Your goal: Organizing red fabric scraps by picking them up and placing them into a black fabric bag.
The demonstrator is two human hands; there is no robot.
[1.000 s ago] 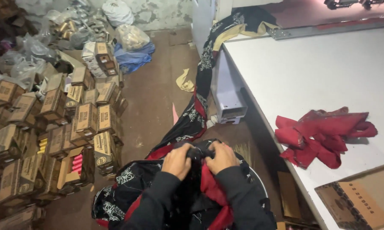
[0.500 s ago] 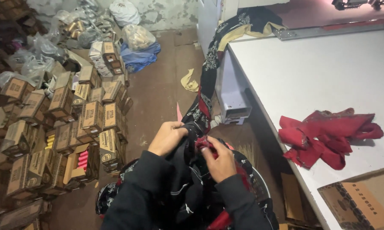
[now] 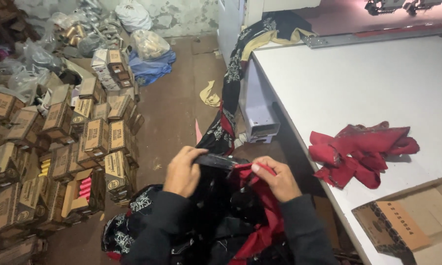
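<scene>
Both hands are up at chest height, right beside the near corner of the broad white work table (image 3: 358, 83). The left hand (image 3: 184, 172) is curled over the top of the long black-and-red patterned cloth (image 3: 231, 206), thumb and fingers pinching its dark folded edge. The right hand (image 3: 278, 177) pinches the red side of that same edge, knuckles bent, wrist turned inward. They seem to grip it this way to keep the edge taut between them, since the rest of the cloth sags in a heap below the dark sleeves. From the hands the same cloth trails up and away, draping over the far left corner of the table. On the table top, to the right of the hands, lies a crumpled red cloth pile (image 3: 361, 152), untouched. Left of the table, across the brown floor, stand stacked small brown cardboard boxes (image 3: 83, 142).
</scene>
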